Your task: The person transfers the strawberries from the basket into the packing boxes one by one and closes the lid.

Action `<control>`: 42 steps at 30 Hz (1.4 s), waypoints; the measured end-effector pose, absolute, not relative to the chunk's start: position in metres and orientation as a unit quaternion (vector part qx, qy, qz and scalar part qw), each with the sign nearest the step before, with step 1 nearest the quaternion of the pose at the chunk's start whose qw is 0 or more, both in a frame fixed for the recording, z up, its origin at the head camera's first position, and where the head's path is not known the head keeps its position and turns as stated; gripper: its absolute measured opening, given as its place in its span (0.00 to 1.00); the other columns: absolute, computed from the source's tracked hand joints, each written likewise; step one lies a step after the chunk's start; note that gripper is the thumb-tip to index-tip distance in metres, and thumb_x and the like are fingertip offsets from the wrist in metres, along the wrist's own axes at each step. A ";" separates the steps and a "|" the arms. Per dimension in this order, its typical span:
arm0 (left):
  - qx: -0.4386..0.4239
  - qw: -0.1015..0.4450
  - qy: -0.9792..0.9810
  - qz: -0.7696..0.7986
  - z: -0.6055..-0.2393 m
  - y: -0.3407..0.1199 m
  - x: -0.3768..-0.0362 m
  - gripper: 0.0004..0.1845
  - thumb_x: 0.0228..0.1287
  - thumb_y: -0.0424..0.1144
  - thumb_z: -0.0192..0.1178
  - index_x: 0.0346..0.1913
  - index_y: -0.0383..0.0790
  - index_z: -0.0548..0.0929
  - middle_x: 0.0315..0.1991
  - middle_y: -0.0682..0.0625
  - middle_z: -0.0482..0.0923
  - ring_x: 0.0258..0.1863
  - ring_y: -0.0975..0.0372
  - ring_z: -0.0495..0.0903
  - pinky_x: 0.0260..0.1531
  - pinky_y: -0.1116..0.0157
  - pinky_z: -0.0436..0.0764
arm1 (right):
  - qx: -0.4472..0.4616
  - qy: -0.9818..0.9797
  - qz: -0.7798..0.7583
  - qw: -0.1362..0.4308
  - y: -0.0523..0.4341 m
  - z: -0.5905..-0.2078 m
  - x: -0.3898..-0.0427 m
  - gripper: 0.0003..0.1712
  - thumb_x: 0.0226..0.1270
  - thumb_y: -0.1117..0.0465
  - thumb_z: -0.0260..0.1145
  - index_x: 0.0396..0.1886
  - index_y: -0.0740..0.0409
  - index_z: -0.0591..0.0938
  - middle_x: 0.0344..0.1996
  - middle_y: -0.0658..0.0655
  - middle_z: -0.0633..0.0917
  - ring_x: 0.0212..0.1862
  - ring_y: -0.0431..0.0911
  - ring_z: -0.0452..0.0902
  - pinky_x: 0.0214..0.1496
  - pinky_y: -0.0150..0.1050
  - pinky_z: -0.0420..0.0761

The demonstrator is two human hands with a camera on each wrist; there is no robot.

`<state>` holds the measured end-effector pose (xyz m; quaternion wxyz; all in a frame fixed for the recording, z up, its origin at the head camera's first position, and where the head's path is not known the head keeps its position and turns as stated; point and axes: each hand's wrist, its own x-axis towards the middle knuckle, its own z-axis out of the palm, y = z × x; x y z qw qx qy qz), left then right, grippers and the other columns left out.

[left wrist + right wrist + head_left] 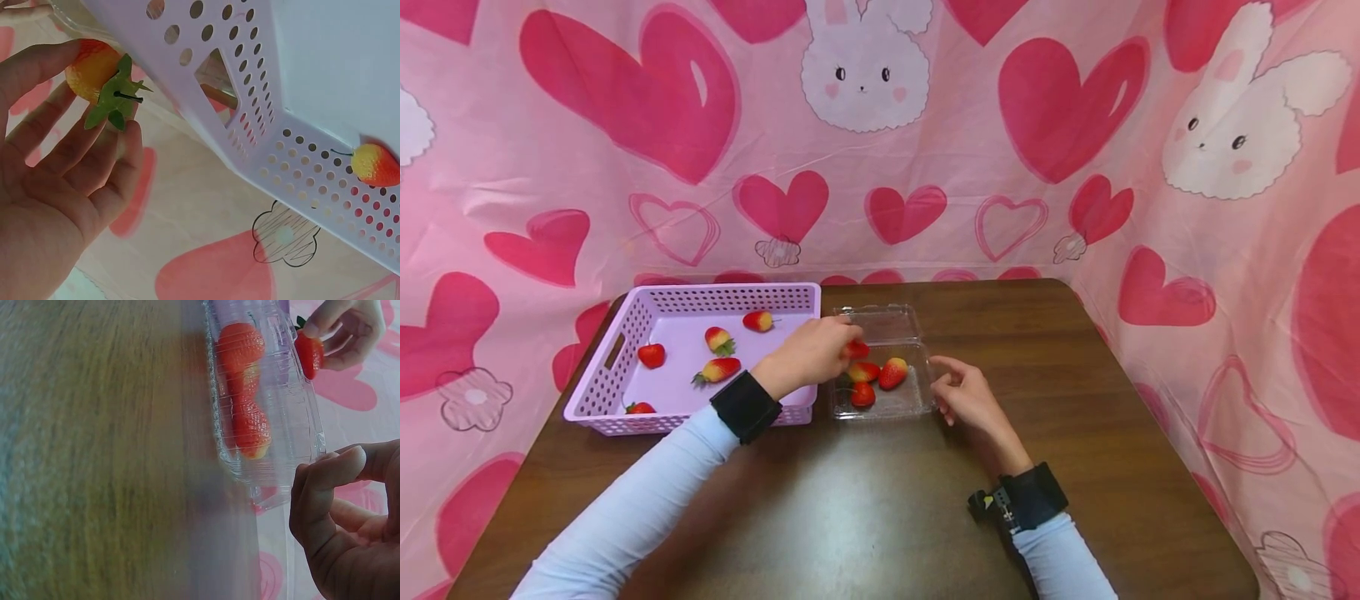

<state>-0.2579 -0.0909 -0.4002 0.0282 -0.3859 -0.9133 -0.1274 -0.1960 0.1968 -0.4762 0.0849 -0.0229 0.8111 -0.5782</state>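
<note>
My left hand [831, 348] reaches over a clear plastic clamshell box [917, 400] and pinches a red-and-yellow strawberry [856, 349] with green leaves [115, 100] in its fingertips. In the left wrist view the same strawberry [92, 65] sits between the fingers of the left hand [56, 162]. Three strawberries [892, 372] lie in the box [294, 419]. My right hand [958, 387] rests by the box's right edge, holding nothing. In the right wrist view its fingers [331, 475] are loosely curled close to the box corner; whether they touch it is unclear.
A lilac perforated basket [730, 298] stands left of the box and holds several strawberries [718, 369]. Everything sits on a dark wooden table [880, 508]. Pink heart-and-bunny cloth [925, 167] hangs behind and on both sides.
</note>
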 end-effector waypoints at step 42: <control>-0.442 0.011 -0.890 -0.108 -0.409 -0.053 -0.249 0.12 0.63 0.33 0.72 0.49 0.42 0.90 0.41 0.48 0.85 0.44 0.51 0.82 0.44 0.50 0.82 | -0.027 0.809 -0.580 0.089 0.197 -0.474 -0.196 0.29 0.73 0.72 0.61 0.73 0.65 0.74 0.22 0.57 0.78 0.17 0.46 0.71 0.20 0.37 0.77</control>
